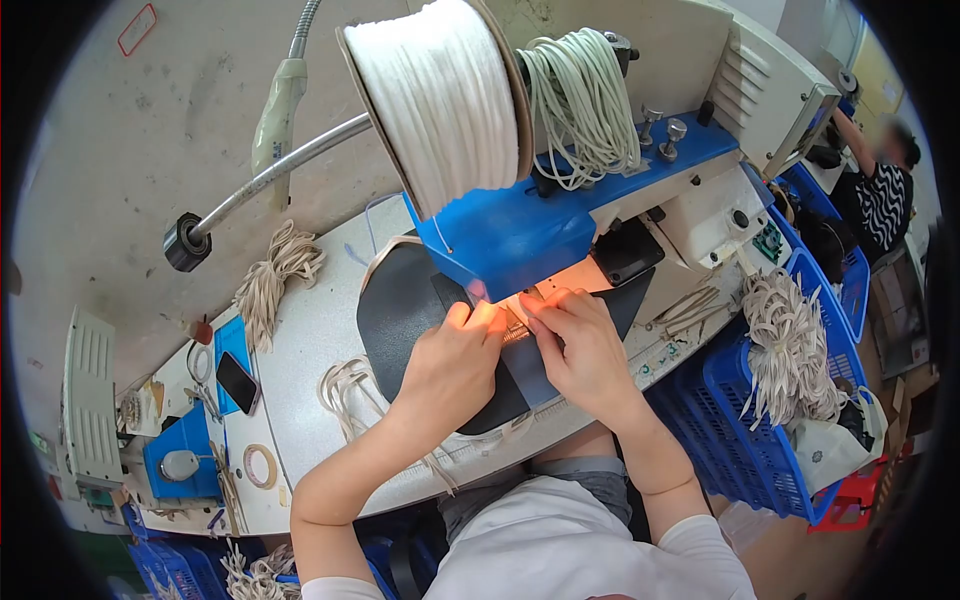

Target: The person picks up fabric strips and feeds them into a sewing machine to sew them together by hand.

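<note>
My left hand (455,358) and my right hand (580,345) meet under the blue head (510,240) of a machine, in an orange light. Both sets of fingers are bent and pinched together at the lit work spot. What lies between the fingertips is too small and too hidden to name. Just below them, a small ribbed metal piece (516,332) shows on the machine bed. A dark grey plate (395,325) spreads around the work spot, under both wrists.
A big spool of white cord (435,95) stands above, beside a pale green cord bundle (585,100). Strap bundles lie on the left (278,280) and on a blue crate (790,350) at right. A phone (238,383) and tape roll (260,466) sit left. Another person (880,200) is at far right.
</note>
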`<state>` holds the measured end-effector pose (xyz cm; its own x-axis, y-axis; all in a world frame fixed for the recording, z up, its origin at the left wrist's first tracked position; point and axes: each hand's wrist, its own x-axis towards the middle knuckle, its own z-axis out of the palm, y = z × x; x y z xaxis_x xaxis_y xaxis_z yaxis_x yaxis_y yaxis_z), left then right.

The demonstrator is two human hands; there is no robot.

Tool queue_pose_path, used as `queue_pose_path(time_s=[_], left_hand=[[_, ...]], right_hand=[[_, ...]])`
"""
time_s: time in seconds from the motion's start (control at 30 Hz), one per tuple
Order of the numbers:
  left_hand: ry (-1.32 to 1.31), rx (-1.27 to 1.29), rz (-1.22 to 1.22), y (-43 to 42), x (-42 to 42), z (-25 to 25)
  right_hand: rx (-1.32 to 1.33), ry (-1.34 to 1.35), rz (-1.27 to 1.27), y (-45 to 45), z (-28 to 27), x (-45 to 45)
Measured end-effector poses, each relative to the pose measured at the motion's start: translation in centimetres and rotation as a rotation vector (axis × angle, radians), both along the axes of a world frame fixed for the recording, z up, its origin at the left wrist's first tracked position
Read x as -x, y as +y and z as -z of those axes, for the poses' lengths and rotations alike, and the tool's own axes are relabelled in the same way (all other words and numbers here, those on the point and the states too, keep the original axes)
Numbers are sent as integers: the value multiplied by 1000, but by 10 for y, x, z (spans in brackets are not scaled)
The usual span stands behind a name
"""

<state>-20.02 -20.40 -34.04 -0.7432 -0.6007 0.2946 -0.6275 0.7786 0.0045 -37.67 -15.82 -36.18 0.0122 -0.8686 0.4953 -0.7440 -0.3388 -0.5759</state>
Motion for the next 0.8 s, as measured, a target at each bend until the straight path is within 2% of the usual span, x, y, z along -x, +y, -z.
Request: queue_pose_path(time_s=[0.63, 0.8], left_hand=[[24, 50, -1, 1, 1, 0], [141, -88, -8, -4, -2, -5]], right_hand=[[12, 32, 22, -1, 2, -2], [44, 136, 2, -1, 3, -2]])
